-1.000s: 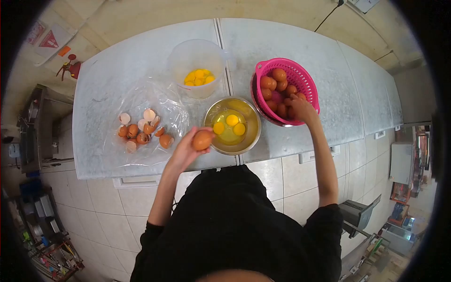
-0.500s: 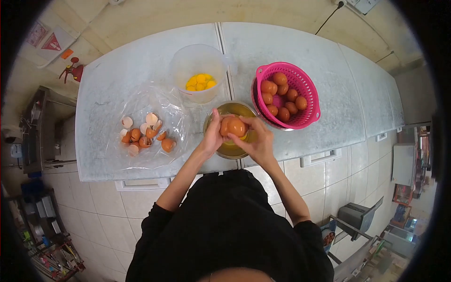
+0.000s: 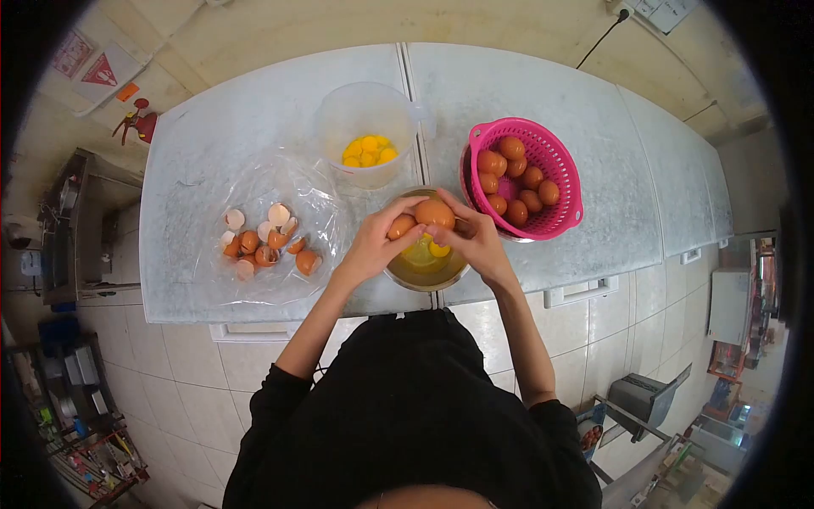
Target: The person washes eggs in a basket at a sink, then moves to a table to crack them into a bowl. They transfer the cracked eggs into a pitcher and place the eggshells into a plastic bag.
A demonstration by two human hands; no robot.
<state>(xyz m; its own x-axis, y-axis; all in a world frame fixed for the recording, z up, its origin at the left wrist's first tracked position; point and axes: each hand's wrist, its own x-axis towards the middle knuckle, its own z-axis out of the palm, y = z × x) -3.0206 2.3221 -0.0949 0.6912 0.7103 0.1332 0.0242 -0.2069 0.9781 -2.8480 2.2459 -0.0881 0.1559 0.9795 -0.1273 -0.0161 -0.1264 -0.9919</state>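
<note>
Over a metal bowl [image 3: 460, 276], both my hands are closed with their fingertips close together. My left hand [image 3: 376, 240] grips a brown egg [image 3: 401, 226], largely covered by the fingers. Another brown egg [image 3: 435, 213] is in my right hand [image 3: 482, 247], pinched between thumb and fingers. I cannot tell whether either shell is cracked. Below the hands, the bowl holds clear egg white and yellow yolks [image 3: 438, 249].
Left of the bowl, brown eggshells [image 3: 265, 254] lie on a clear plastic bag [image 3: 318, 204]. Behind stands a translucent jug [image 3: 365, 102] with several yolks. At right, a pink basket [image 3: 566, 182] holds several brown eggs. All rest on a grey worktop [image 3: 610, 170].
The two eggs, overlapping in view before, now sit apart side by side. The right egg is slightly farther up, and more yolk shows in the bowl under my hands.
</note>
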